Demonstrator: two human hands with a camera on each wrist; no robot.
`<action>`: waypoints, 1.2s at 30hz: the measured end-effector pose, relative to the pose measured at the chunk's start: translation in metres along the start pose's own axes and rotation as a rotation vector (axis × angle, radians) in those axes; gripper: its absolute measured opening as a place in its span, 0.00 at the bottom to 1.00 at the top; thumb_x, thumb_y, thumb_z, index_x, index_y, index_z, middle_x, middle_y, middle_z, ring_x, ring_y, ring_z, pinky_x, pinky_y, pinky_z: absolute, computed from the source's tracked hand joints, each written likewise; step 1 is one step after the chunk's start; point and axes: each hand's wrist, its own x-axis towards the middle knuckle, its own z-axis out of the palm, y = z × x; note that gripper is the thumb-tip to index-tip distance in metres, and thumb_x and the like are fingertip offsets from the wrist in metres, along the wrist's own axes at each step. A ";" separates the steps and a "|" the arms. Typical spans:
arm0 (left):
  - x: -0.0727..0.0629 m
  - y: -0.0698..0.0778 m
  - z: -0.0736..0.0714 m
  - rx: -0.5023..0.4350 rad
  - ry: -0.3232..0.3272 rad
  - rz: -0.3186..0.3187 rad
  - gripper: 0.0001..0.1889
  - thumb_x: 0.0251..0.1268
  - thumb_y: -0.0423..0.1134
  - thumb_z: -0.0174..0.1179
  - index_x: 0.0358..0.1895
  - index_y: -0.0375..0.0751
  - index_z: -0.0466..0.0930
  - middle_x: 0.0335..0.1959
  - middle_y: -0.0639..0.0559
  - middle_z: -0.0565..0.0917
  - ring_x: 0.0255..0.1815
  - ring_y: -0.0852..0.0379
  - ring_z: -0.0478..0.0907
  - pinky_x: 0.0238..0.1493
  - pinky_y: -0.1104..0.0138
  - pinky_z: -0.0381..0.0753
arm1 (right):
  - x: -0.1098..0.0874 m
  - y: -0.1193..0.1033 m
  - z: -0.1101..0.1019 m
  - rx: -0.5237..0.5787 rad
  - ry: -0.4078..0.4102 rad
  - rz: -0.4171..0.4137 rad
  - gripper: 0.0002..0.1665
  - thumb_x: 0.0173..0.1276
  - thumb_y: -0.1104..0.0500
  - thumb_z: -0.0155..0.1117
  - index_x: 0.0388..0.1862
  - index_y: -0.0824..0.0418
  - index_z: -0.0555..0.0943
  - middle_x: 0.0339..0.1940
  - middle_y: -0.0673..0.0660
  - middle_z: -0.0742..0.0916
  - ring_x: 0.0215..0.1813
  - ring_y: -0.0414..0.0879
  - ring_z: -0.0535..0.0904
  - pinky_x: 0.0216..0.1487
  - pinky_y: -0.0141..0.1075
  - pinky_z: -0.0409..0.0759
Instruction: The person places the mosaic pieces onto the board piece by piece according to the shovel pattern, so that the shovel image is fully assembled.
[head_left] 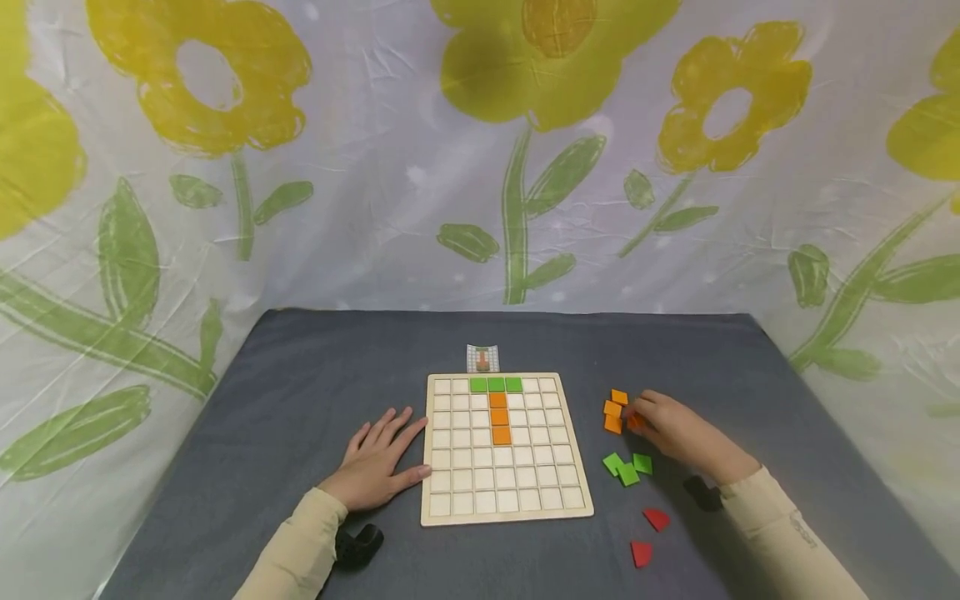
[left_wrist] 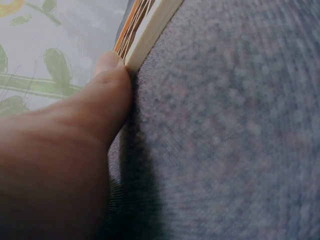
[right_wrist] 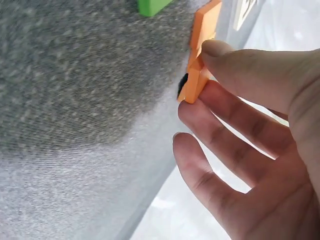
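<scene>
Right hand (head_left: pixel 678 429): thumb and fingertips pinch one orange tile (right_wrist: pixel 195 86), at the far right of the scene, beside the loose orange tiles (head_left: pixel 612 409). I cannot tell whether it is clear of the dark cloth (head_left: pixel 337 358). Left hand (head_left: pixel 367 475): fingers spread and gripping nothing, with the thumb against the left edge of the board (head_left: pixel 510 518).

Handling, my estimate: the tile is light, stiff and hard to break, but smooth-faced and thin, so it could twist or slip in a loose pinch. I would hold it by opposite edges, leaving the underside free. The board looks rigid and light enough to slide if nudged.

Views compared: from the head I get the layout, with a green row and orange column on the board, green tiles (head_left: pixel 627 474) and red pieces (head_left: pixel 656 519) nearer on the right, and a small card (head_left: pixel 482 359) at the far edge. The pinch is largely hidden there; the right wrist view shows thumb placement and tile thickness. Only the left wrist view gives me the board's edge thickness beside the thumb.
</scene>
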 end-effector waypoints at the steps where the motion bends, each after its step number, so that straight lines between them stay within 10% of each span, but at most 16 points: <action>1: 0.000 0.000 -0.001 -0.008 0.009 0.008 0.38 0.67 0.64 0.50 0.76 0.52 0.54 0.77 0.44 0.52 0.77 0.41 0.43 0.71 0.40 0.38 | 0.002 -0.001 -0.001 -0.001 0.002 -0.006 0.10 0.59 0.66 0.71 0.40 0.62 0.83 0.34 0.52 0.81 0.35 0.42 0.78 0.37 0.32 0.82; 36: 0.000 0.000 0.000 0.008 0.008 0.009 0.39 0.66 0.65 0.50 0.76 0.53 0.54 0.77 0.44 0.52 0.77 0.41 0.43 0.71 0.40 0.38 | 0.049 -0.049 -0.010 0.040 0.033 -0.134 0.13 0.60 0.66 0.70 0.44 0.62 0.81 0.35 0.52 0.79 0.35 0.40 0.77 0.34 0.29 0.80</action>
